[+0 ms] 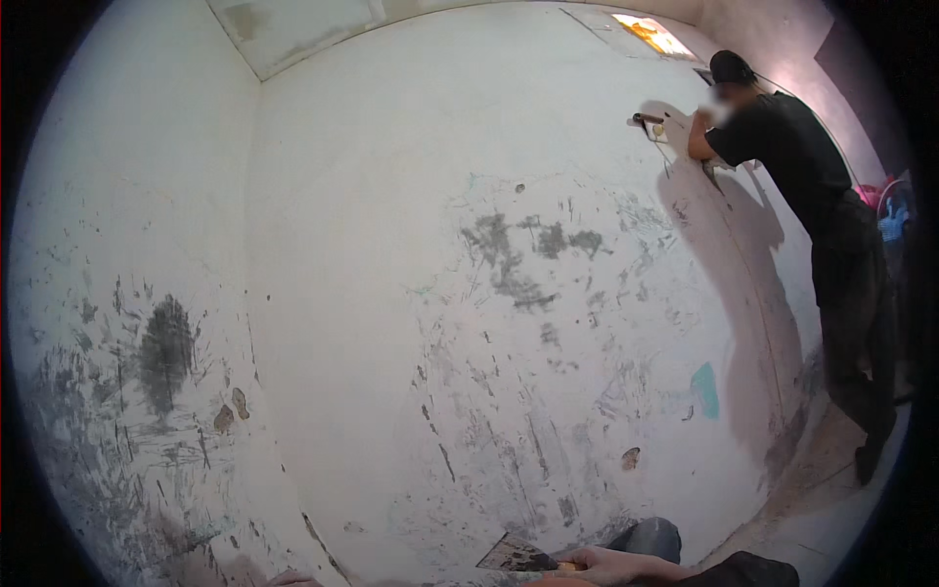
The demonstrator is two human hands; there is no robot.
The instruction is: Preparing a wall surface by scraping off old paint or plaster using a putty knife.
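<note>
Low in the view, my right hand [612, 565] is closed around the wooden-looking handle of a scraper [517, 555]. The scraper's wide blade points left and is stained with dark patches; whether it touches the wall cannot be told. Only a sliver of my left hand [292, 579] shows at the bottom edge, left of the scraper, and what it does is hidden. Before me rises a white wall [345, 257] with grey scuffed patches, small chips and a turquoise spot [705, 390]. My bent knee [649, 541] is behind the right hand.
A co-worker [799, 154] in dark clothes and a cap leans on the wall at the right, arms raised. Beside them a paint roller [648, 119] is against the wall. Pale floor [788, 539] runs along the wall's foot. Pink and blue items [891, 209] are at the far right.
</note>
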